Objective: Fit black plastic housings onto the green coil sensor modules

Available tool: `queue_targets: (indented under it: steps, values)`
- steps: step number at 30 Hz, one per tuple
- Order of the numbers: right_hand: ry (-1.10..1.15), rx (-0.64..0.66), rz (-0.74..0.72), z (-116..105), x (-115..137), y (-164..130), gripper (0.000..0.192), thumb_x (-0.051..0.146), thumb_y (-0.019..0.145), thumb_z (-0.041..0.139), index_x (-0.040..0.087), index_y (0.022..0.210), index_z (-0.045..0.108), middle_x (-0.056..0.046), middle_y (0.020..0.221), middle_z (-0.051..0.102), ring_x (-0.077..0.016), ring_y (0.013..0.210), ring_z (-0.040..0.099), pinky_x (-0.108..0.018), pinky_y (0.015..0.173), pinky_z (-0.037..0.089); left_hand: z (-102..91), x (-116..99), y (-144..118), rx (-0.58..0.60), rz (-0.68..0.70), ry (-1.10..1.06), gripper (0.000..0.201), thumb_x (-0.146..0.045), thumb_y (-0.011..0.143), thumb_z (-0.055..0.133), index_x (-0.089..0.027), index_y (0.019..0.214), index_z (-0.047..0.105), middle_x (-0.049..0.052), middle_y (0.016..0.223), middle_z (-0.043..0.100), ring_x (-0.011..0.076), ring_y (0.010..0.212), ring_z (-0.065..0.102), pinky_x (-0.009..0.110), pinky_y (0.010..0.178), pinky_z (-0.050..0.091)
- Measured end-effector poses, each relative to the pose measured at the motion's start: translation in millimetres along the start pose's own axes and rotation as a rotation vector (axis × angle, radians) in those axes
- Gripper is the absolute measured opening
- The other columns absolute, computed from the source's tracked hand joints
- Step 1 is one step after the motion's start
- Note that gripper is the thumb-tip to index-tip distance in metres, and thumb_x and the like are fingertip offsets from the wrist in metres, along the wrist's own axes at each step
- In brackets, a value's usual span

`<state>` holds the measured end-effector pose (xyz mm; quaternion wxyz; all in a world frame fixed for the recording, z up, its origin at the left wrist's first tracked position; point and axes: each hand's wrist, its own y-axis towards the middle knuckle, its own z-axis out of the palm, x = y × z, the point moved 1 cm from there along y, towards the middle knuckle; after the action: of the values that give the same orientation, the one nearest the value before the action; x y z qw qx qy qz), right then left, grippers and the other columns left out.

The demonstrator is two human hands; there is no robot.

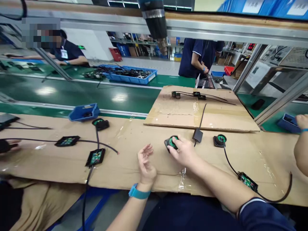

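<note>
The right hand (183,150) is closed around a round black part with a green face (171,142), at the centre of the frame on the cardboard (134,166) — fingers wrapped over its right side, pinning it to the sheet. The left hand (145,162) hovers just to its left, open, fingers loosely spread, holding nothing. A small black box (197,136) lies just right of the held part, its cable running toward the upper sheet. Judging by the layout, this unit is mid-handling: a like round part (219,140) sits to the right with its cable and board (247,181) attached, and further boards (95,157) wait at the left — several pieces seem left to do.
</note>
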<state>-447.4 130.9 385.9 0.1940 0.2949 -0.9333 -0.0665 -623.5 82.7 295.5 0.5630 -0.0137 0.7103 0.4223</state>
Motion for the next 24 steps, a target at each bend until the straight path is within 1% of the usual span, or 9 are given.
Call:
queue_targets:
  steps: [4,8,10,12,15,18,20,22,24]
  values:
    - [-0.015,0.177,-0.018,0,-3,4,0.035,0.039,0.097,0.056,0.014,0.118,0.068,-0.017,0.116,0.067,-0.0261,0.099,0.067,-0.035,0.089,0.053,-5.3,-1,0,0.077,0.050,0.051,0.082,-0.079,0.092,0.022,-0.016,0.138,0.046,0.022,0.134,0.053,0.0325,0.121,0.058,0.050,0.098,0.052]
    - [-0.004,0.217,-0.101,-43,-41,10,0.039,0.030,0.095,0.057,0.018,0.131,0.063,-0.014,0.124,0.066,-0.0277,0.118,0.060,-0.042,0.104,0.045,-6.8,-17,4,0.430,0.223,0.323,0.088,-0.082,0.086,0.039,-0.018,0.146,0.040,0.023,0.148,0.043,0.0390,0.138,0.045,0.061,0.110,0.044]
    - [-0.122,0.213,-0.041,-68,-74,14,0.061,0.016,0.087,0.057,0.017,0.147,0.049,-0.019,0.147,0.051,-0.0344,0.139,0.042,-0.054,0.113,0.034,-1.9,-26,6,0.606,0.277,0.449,0.080,-0.070,0.088,0.056,-0.019,0.146,0.039,0.022,0.154,0.038,0.0382,0.143,0.041,0.060,0.115,0.042]
    - [-0.249,0.307,-0.004,-80,-108,21,0.076,0.008,0.081,0.057,0.019,0.154,0.040,-0.021,0.162,0.029,-0.0393,0.150,0.025,-0.061,0.115,0.028,6.4,-30,10,0.721,0.283,0.504,0.063,-0.052,0.092,0.063,-0.021,0.142,0.041,0.020,0.152,0.042,0.0342,0.141,0.045,0.055,0.115,0.044]
    - [-0.398,0.473,-0.100,-74,-135,31,0.065,0.005,0.080,0.057,0.014,0.144,0.053,-0.024,0.164,0.019,-0.0401,0.151,0.023,-0.058,0.114,0.032,19.2,-29,16,0.740,0.266,0.515,0.045,-0.039,0.096,0.060,-0.021,0.135,0.046,0.016,0.139,0.056,0.0296,0.132,0.055,0.051,0.112,0.049]
    - [-0.458,0.495,-0.163,-64,-136,35,0.047,0.008,0.079,0.063,0.008,0.126,0.066,-0.027,0.162,0.021,-0.0410,0.150,0.024,-0.056,0.114,0.034,28.3,-28,20,0.707,0.282,0.516,0.042,-0.036,0.096,0.060,-0.021,0.133,0.048,0.015,0.133,0.060,0.0291,0.126,0.060,0.051,0.109,0.051]
    - [-0.472,0.475,-0.164,-62,-132,36,0.049,0.009,0.076,0.069,0.007,0.124,0.066,-0.028,0.162,0.023,-0.0423,0.150,0.024,-0.058,0.113,0.034,31.8,-27,20,0.708,0.320,0.529,0.038,-0.036,0.096,0.059,-0.021,0.130,0.051,0.014,0.130,0.062,0.0292,0.122,0.062,0.051,0.106,0.053]
    - [-0.482,0.437,-0.175,-68,-130,36,0.047,0.009,0.078,0.068,0.007,0.124,0.064,-0.028,0.157,0.033,-0.0407,0.147,0.031,-0.056,0.112,0.034,32.5,-26,20,0.706,0.359,0.553,0.032,-0.037,0.097,0.058,-0.022,0.125,0.054,0.013,0.123,0.065,0.0281,0.115,0.065,0.048,0.101,0.056]
    - [-0.479,0.397,-0.195,-81,-132,35,0.034,0.010,0.086,0.060,0.008,0.119,0.065,-0.025,0.142,0.053,-0.0340,0.134,0.049,-0.050,0.109,0.037,30.8,-25,21,0.679,0.401,0.583,0.030,-0.040,0.096,0.057,-0.022,0.120,0.056,0.011,0.114,0.068,0.0271,0.105,0.069,0.044,0.093,0.059]
